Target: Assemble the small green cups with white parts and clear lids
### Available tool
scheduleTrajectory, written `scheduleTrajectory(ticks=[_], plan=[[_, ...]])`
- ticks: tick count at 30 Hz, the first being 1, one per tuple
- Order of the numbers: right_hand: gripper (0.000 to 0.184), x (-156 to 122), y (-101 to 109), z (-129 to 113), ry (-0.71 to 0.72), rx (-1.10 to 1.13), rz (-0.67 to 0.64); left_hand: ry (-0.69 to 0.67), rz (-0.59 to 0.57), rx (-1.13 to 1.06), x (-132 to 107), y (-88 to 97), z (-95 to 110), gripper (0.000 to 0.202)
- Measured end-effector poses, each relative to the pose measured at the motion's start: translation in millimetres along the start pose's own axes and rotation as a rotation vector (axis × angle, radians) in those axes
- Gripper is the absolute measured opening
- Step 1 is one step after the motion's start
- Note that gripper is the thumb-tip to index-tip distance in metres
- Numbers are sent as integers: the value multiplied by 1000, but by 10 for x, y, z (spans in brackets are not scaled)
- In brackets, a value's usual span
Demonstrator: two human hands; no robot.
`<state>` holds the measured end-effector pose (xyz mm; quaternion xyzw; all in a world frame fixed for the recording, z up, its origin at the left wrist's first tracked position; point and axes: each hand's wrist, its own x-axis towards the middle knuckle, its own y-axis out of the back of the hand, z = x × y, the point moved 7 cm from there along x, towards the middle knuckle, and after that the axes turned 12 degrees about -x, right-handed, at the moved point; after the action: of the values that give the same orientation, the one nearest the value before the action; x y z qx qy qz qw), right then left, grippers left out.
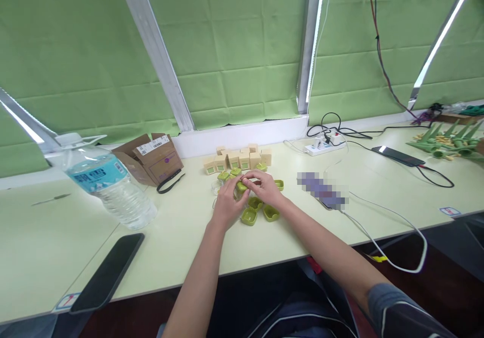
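Note:
Both my hands meet over the middle of the table, closed around one small green plastic case (241, 187). My left hand (228, 201) grips it from the left, and my right hand (263, 187) presses its fingertips on it from the right. Just below lie green open cups (249, 216), hollow side up, and another sits by my right wrist. Behind my fingers rest several green pieces (223, 176), partly hidden. Clear plastic bits (216, 187) lie left of my left hand. Small cream-coloured boxes (244, 160) with green labels stand grouped beyond.
At left stand a large water bottle (109, 187) and an open cardboard box (151, 159); a black phone (109, 272) lies near the front edge. To the right are a blurred-out phone (321, 190) on a white cable, a power strip (325, 144) and another phone (398, 156).

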<state>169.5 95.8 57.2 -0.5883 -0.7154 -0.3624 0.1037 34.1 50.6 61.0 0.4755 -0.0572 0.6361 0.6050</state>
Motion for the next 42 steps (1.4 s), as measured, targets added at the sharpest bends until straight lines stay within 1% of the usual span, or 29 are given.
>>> scheduleTrajectory(ticks=[2, 5, 7, 9, 12, 15, 18, 22, 27, 31, 35, 42], plan=[[24, -4, 25, -13, 3, -23, 0, -1, 15, 10, 0, 11, -1, 42], [24, -4, 90, -50, 46, -71, 4, -12, 42, 26, 0, 37, -6, 39], [28, -4, 129, -57, 73, -105, -5, -25, 59, 31, -2, 53, -10, 37], [35, -6, 135, -42, 97, -144, -41, -42, 71, 35, -2, 61, -15, 35], [48, -19, 84, -19, 170, -195, -119, -75, 97, 35, -2, 74, -17, 31], [57, -35, 14, 0, 233, -197, -169, -105, 124, 26, 1, 91, -17, 26], [65, -37, -43, 21, 231, -204, -197, -102, 139, 21, 2, 102, -27, 25], [73, -44, -91, 8, 211, -241, -225, -48, 151, 16, -6, 105, -60, 26], [76, -54, -138, -3, 192, -309, -227, 32, 145, -46, -23, 92, -123, 28], [69, -52, -152, -8, 175, -348, -202, 64, 136, -76, -22, 82, -152, 29], [69, -46, -108, -43, 192, -321, -170, 62, 145, -83, -7, 91, -133, 28], [63, -41, -3, -50, 260, -299, -97, 84, 144, -125, 18, 110, -126, 20]])
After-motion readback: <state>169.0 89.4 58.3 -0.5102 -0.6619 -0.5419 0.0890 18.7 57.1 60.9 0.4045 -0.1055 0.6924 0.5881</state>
